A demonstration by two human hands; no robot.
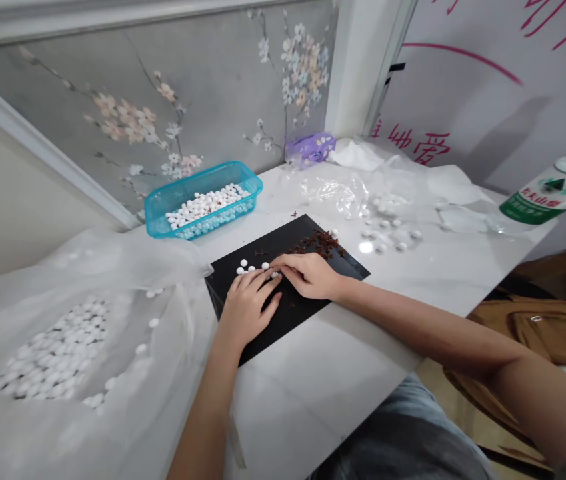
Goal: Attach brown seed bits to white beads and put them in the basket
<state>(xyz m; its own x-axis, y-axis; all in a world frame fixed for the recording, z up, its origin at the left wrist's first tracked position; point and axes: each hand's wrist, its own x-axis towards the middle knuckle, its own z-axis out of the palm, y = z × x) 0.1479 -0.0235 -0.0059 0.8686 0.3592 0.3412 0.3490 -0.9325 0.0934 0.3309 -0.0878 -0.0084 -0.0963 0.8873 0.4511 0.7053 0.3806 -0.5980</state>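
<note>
White bench: blue basket by wall-side edge part-filled with white beads; brown bits, loose beads apparently left on black mat; left hand spread, right hand bunched, hold can't be told.

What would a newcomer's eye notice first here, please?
Probably the turquoise basket of white balls, by the flowered wall panel. Next, the black mat in the centre, under the left hand and right hand, bearing reddish-brown bits. A translucent plastic bag at the left holds more white balls.
</note>
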